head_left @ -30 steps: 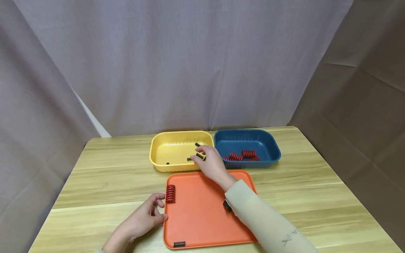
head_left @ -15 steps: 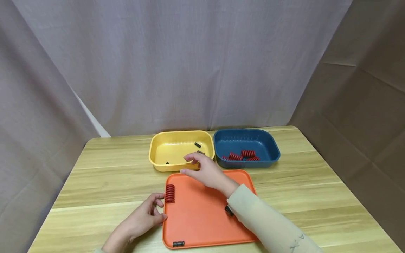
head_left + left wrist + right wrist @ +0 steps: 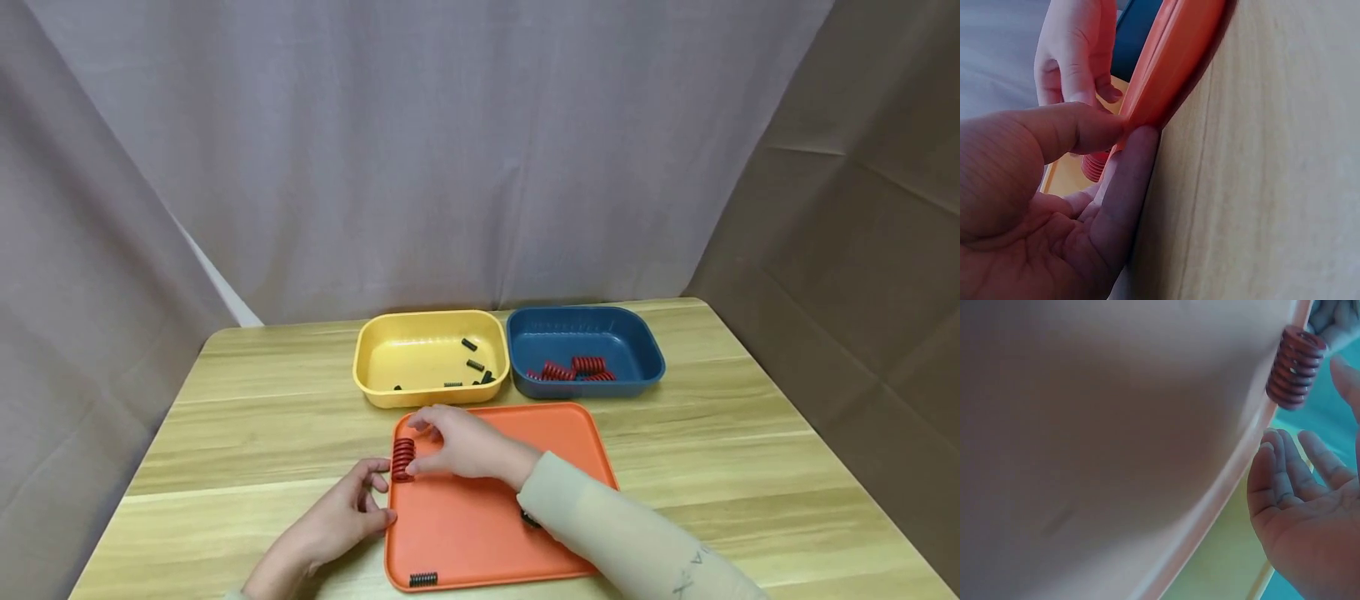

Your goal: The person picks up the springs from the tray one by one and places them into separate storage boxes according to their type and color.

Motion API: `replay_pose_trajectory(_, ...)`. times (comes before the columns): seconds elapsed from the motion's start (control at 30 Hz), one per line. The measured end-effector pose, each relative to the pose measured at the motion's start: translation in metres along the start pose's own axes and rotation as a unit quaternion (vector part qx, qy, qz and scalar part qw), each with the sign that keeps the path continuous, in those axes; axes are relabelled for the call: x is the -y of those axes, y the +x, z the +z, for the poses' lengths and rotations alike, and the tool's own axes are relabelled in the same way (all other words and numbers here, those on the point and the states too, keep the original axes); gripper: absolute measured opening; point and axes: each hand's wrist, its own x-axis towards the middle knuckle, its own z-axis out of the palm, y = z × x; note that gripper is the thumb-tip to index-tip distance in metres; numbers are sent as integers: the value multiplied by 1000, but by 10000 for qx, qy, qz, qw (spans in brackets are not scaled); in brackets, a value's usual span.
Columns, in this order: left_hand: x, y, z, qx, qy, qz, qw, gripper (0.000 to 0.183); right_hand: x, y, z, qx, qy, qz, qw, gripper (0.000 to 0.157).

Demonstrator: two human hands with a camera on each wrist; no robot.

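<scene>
My left hand (image 3: 333, 518) grips the left edge of the orange tray (image 3: 468, 537); in the left wrist view the thumb lies on the rim and a finger runs beneath it. A thick red coil spring (image 3: 403, 460) lies along the tray's left rim. Over it reaches my right hand (image 3: 468, 443), thumb and fingers spread apart. In the right wrist view these fingers (image 3: 1263, 481) stand apart from the spring. One small black spring (image 3: 423, 579) lies at the tray's near left corner. Another dark piece (image 3: 529, 520) shows partly from under the right sleeve.
Behind the tray stands a yellow bin (image 3: 405, 398) with several small black springs. A blue bin (image 3: 648, 379) beside it on the right holds several red springs. All rest on a wooden table (image 3: 750, 467) with a curtain (image 3: 375, 167) behind it.
My right hand has moved from the yellow bin toward me and left, down to the red spring on the tray. The left hand has stayed at the tray's edge.
</scene>
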Motion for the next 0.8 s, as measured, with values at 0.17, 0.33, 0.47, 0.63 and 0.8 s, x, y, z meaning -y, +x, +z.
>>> replay_pose_trajectory(0.17, 0, 1, 1, -14, 56, 4, 10000, 63, 2, 1, 6, 126, -163, -216, 9996, 48)
replay_pose_trajectory(0.33, 1, 0, 0, -25, 49, 2, 10000, 62, 3, 4, 13, 224, -128, -308, 9992, 38)
replay_pose_trajectory(0.47, 1, -1, 0, -13, -6, -25, 10000, 62, 6, 5, 16, 245, -161, -190, 9994, 38)
replay_pose_trajectory(0.63, 0, 0, 1, -18, -88, 48, 9999, 63, 9, 4, 17, 145, -356, -107, 9992, 40)
replay_pose_trajectory(0.8, 1, 1, 1, -31, -47, 7, 10000, 63, 9, 4, 17, 114, -526, -152, 9984, 38)
